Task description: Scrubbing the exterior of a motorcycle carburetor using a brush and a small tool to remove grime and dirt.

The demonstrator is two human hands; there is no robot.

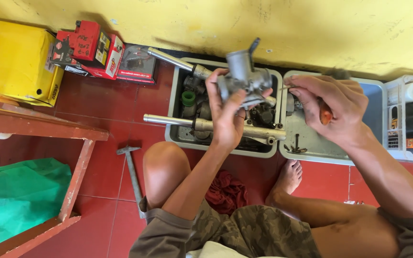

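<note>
Looks like a small motorbike repair workshop: grey parts trays [225, 150] on the red tile floor against the yellow wall [311, 28], metal tubes inside, hammer [131, 167] just left of them.

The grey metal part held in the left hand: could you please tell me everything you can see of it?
The grey metal part looks like a small cast engine part, dull silver with a round upper body and a dark lever sticking up from its top. The left hand grips it from below and from the side, holding it up above the grey tray of parts. The right hand holds an orange-handled tool whose thin tip points at the part's right side; whether it touches, I cannot tell.
</note>
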